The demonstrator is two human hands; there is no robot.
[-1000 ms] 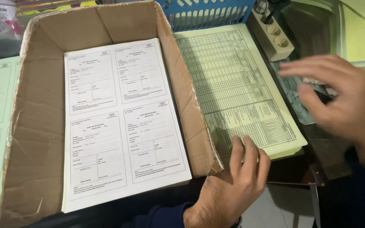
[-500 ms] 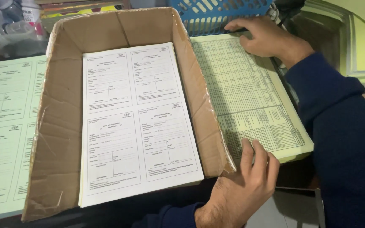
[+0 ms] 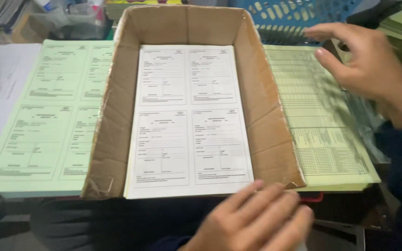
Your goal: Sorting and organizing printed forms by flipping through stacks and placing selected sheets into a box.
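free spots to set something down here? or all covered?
Mostly covered. Cardboard box floor is filled by white forms; green sheets left, yellow table sheets right, under the right hand. Only flat paper tops are free; the back edge is cluttered.

I get one view only: head cam, looking steeply down and forward from close range. Cardboard box [image 3: 196, 97] sits center frame, near edge at the bottom. Left hand [image 3: 252, 221] enters bottom center, right hand [image 3: 373, 69] upper right. Green sheets [image 3: 47, 116] left, blue basket [image 3: 312, 14] at top edge.
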